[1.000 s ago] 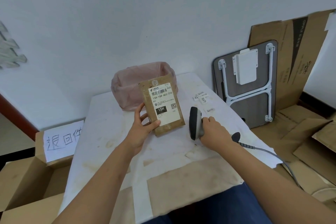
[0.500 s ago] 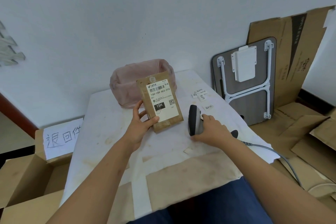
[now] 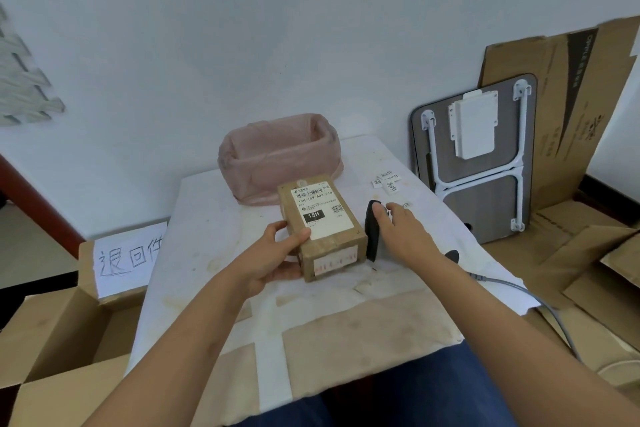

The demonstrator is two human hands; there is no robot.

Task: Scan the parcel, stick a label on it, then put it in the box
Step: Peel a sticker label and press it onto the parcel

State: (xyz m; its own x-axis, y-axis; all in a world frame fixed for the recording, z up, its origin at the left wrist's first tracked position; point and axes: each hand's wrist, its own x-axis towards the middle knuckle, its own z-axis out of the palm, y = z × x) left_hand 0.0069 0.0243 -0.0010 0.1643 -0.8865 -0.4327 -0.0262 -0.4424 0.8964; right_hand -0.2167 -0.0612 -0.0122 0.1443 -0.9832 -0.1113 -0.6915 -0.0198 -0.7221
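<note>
Parcel [image 3: 322,225] flat on table [image 3: 207,253], before pink-lined bin [image 3: 277,156]. Left hand [image 3: 277,253] grips parcel's left side, thumb on shipping label [image 3: 320,210]. Right hand [image 3: 398,229] curled loosely over barcode scanner [image 3: 373,236], just right of parcel.

Clutter is seen around the work table [image 3: 214,218].
A pink-lined bin [image 3: 277,156] is set at the back; a folded table [image 3: 478,163] is propped against flattened cardboard [image 3: 571,107].
</note>
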